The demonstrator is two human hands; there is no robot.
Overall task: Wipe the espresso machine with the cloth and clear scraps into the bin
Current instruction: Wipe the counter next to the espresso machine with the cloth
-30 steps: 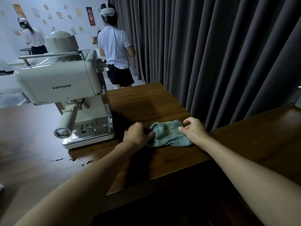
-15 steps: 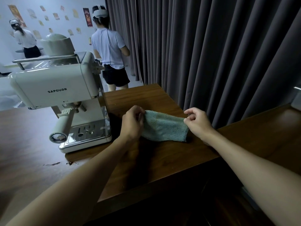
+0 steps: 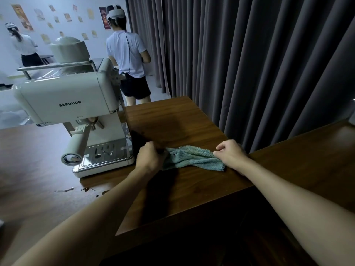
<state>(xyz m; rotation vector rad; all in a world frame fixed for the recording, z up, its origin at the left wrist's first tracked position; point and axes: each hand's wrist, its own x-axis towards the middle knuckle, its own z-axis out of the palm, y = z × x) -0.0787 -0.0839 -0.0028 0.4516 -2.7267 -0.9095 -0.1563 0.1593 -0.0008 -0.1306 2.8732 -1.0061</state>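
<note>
A teal knitted cloth (image 3: 192, 157) lies stretched on the dark wooden table (image 3: 172, 121). My left hand (image 3: 148, 157) pinches its left end and my right hand (image 3: 229, 152) pinches its right end. The cream espresso machine (image 3: 73, 104) stands just left of my left hand, its portafilter handle (image 3: 75, 146) pointing toward me over the metal drip tray (image 3: 107, 152). Small dark scraps and drips (image 3: 84, 190) lie on the table in front of the machine. No bin is in sight.
A dark grey curtain (image 3: 249, 64) hangs close behind the table on the right. A second wooden surface (image 3: 307, 156) adjoins at the right. Two people (image 3: 128, 56) stand with their backs turned beyond the machine.
The cloth was bunched on the table, then lifted and spread between both hands; now it is lowered back onto the table, still held at both ends.
</note>
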